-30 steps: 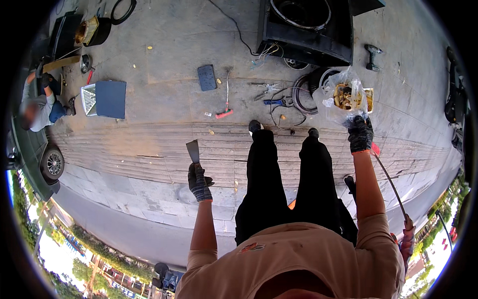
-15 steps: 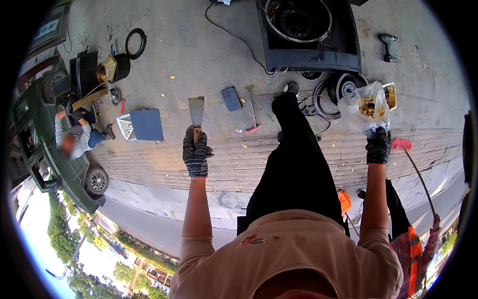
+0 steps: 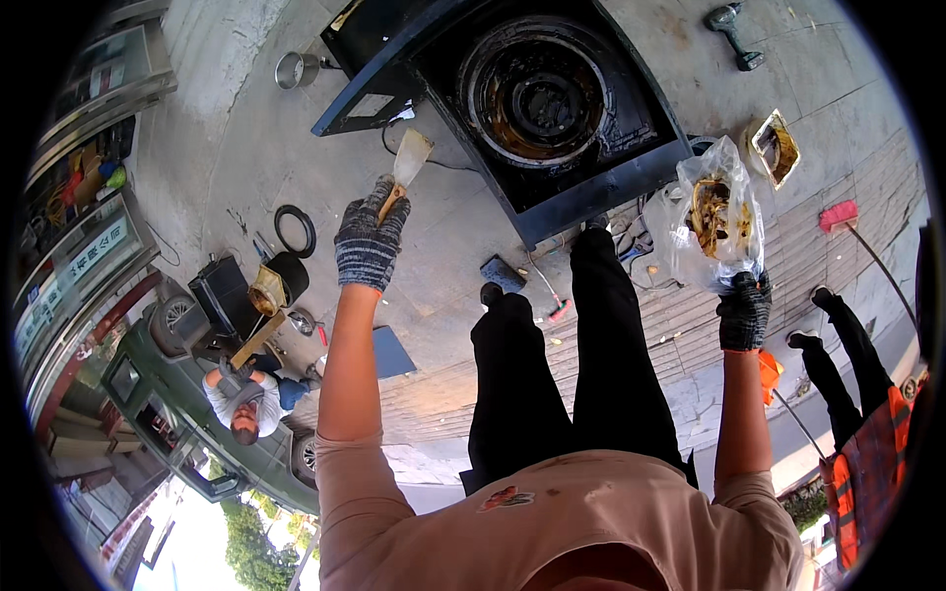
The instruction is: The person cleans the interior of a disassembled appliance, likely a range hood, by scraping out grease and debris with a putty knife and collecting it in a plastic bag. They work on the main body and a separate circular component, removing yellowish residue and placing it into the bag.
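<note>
My gloved left hand is closed on the wooden handle of a scraper. Its flat blade points forward, just left of a large dark metal housing lying open on the ground. Inside the housing, a round chamber is coated with dark brown grease. On the right, my gloved right hand grips the gathered end of a clear plastic bag. Brown, greasy scraps lie inside the bag. The bag hangs near the housing's right front corner.
A cordless drill and a greasy square-rimmed part lie to the right. Near my feet are a dark flat block and a red-headed brush. One person crouches left by a green vehicle; another, orange-vested, stands right with a broom.
I have stepped forward, closer to the housing, and the view has turned. My left hand has reached farther forward with the scraper, which now tilts to the right. The bag stays in my right hand.
</note>
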`<state>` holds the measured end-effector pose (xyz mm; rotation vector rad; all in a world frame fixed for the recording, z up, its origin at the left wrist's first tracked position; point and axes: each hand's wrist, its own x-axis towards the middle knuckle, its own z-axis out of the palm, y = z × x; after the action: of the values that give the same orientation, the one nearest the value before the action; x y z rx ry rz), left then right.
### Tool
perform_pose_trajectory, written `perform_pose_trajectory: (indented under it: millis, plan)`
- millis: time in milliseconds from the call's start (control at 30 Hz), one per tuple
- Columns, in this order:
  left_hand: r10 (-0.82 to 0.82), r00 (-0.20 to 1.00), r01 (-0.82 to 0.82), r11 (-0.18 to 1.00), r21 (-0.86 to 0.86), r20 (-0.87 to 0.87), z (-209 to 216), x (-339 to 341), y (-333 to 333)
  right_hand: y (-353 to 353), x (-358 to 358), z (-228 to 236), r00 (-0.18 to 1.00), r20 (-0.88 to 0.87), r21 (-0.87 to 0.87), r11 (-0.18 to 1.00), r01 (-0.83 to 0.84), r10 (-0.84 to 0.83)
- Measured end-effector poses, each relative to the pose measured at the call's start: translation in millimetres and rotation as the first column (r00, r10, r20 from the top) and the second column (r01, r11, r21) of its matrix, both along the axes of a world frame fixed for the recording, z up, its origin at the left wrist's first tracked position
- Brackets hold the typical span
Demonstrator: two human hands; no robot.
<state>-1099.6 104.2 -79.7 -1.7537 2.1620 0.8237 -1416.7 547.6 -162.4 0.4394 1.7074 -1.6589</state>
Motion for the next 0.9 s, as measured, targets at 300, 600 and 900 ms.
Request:
perform_pose_trajectory:
  millis: [300,600,900]
  plan:
    - [-0.679,0.564,0.639,0.719,0.273,0.470,-168,-176,-176,12,76,11,0.942,-0.108,0.171,0.927,0.333,-0.318]
    - [-0.884,0.348,0.742,0.463,0.485,0.313,-259,-195,-225,-66,267,59,0.669,-0.203,0.279,0.613,0.740,-0.715]
    - [-0.882,0.457,0.622,0.224,0.751,-0.116,-308,-164,-284,-92,391,48,0.573,-0.063,0.244,0.544,0.803,-0.817]
